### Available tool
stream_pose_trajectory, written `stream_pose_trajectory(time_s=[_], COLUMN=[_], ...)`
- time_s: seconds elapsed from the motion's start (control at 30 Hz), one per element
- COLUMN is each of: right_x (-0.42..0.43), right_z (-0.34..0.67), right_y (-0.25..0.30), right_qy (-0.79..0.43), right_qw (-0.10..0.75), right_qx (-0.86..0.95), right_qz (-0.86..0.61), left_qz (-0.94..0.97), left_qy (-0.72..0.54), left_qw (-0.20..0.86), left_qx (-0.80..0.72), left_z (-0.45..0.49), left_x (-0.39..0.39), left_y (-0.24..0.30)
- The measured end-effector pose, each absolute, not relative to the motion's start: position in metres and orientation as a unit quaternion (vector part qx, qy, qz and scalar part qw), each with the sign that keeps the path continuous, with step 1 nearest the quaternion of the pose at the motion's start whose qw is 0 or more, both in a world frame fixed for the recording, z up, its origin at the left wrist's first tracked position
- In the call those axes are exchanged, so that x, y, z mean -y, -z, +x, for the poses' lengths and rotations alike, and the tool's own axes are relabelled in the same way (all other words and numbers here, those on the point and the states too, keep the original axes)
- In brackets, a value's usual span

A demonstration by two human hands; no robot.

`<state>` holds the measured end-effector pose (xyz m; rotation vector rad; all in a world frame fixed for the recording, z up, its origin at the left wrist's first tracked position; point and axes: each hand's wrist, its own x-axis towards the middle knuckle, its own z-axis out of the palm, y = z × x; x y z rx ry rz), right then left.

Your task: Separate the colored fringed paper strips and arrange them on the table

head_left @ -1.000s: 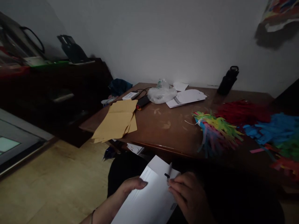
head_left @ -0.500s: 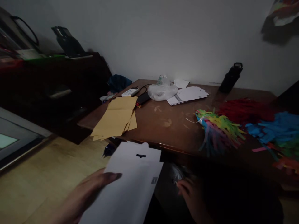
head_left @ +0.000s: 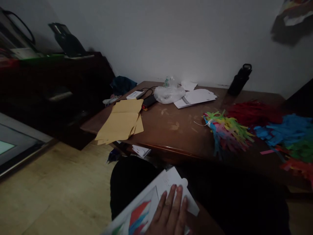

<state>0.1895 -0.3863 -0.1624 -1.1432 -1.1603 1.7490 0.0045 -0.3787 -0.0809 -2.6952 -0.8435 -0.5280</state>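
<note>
My left hand (head_left: 168,210) lies back-up over a flat white card packet (head_left: 160,186), its fingers on the upper face and its thumb out of sight. The packet tilts above my dark-clothed lap, showing a red, blue and green printed picture and a rounded tab. My right hand is hidden beneath or behind the packet; only a dim patch of what seems to be its forearm (head_left: 206,218) shows. A bit of clear plastic peeks out by the packet's lower edge.
On the brown table (head_left: 168,130) lie tan envelopes (head_left: 119,120), a clear plastic bag (head_left: 170,94), white packets (head_left: 195,98), a multicoloured tassel bunch (head_left: 227,130), and red (head_left: 254,112) and blue (head_left: 283,129) tassels. A dark bottle (head_left: 240,80) stands behind. White papers (head_left: 141,150) sit below the tabletop.
The white packet has been turned over and lowered to the right, now showing its printed side. My left hand turned with it. My right hand has gone from view behind it.
</note>
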Motion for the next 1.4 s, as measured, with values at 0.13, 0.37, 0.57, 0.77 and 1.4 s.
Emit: stream_pose_trajectory(time_s=[0.13, 0.37, 0.57, 0.77, 1.4], right_x=[0.393, 0.386, 0.38, 0.377, 0.369], right_z=[0.187, 0.194, 0.192, 0.176, 0.15], right_y=[0.15, 0.125, 0.125, 0.114, 0.117], right_qy=[-0.699, -0.722, -0.473, -0.044, -0.082], right_qw=[0.373, 0.364, 0.514, 0.473, 0.478], right_qx=[0.389, 0.31, 0.436, 0.755, 0.736], right_qz=[-0.469, -0.499, -0.567, -0.451, -0.473], left_qz=[-0.919, -0.673, -0.555, -0.553, -0.407], left_qy=[0.199, 0.203, 0.128, 0.121, 0.166], left_qw=[-0.063, -0.514, -0.716, -0.722, -0.825], left_qx=[0.335, 0.492, 0.404, 0.397, 0.355], left_z=[0.002, -0.044, -0.048, -0.044, -0.044], left_x=[0.371, 0.307, 0.274, 0.273, 0.287], left_y=[0.079, 0.044, 0.054, 0.05, 0.081])
